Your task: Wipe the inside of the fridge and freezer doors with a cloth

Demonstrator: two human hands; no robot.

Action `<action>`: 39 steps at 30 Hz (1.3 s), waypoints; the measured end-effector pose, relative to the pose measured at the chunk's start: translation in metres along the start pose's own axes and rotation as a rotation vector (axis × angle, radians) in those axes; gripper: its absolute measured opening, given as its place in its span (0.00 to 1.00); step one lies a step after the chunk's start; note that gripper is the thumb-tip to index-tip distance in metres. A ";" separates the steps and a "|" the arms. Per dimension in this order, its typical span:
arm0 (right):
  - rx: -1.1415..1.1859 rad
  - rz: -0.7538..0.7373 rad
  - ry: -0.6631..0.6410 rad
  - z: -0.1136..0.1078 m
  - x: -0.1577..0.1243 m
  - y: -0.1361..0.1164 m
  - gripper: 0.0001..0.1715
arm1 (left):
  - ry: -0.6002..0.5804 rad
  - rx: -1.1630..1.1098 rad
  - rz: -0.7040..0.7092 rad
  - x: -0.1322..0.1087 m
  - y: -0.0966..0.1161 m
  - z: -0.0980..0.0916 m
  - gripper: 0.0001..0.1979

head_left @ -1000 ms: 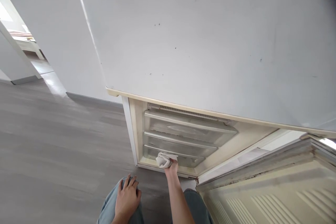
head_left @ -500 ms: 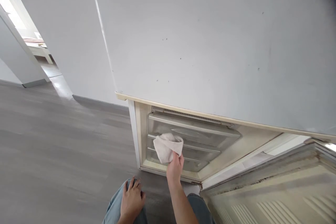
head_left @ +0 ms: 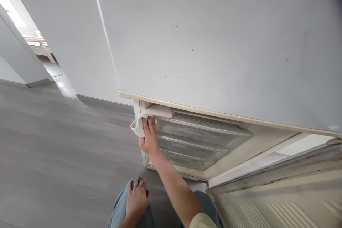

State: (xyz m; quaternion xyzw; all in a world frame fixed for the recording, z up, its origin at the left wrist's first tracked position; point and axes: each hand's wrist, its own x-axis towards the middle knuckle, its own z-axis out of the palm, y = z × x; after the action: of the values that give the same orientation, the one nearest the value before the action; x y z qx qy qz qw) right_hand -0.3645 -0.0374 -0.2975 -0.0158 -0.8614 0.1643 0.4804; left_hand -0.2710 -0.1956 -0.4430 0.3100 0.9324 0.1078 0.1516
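Observation:
My right hand (head_left: 149,137) grips a white cloth (head_left: 157,111) at the upper left corner of the open fridge compartment. The cloth lies along the compartment's top edge, and one end curls over the left side frame. Behind and to the right of the hand are the clear drawer fronts (head_left: 197,131), stacked inside. My left hand (head_left: 137,196) rests flat with fingers apart on my left knee (head_left: 119,203), holding nothing.
The fridge's pale top surface (head_left: 213,53) spreads above the opening. On the lower right the open door (head_left: 280,199) shows its ribbed inner panel and a stained seal. Grey wood-look floor (head_left: 66,156) lies to the left, with a doorway (head_left: 57,74) beyond.
My right hand has moved up and left with the cloth, from in front of the drawers to the top left corner of the frame. The left hand stays on the knee.

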 end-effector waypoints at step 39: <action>0.298 0.576 -0.885 0.053 -0.277 0.114 0.31 | 0.002 0.043 0.016 -0.007 0.007 -0.001 0.21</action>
State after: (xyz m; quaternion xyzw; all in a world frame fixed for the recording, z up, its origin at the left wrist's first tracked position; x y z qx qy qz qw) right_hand -0.2743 0.0045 -0.5847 -0.1122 -0.9095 0.4002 0.0051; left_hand -0.2619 -0.1947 -0.4389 0.3204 0.9322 0.0890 0.1430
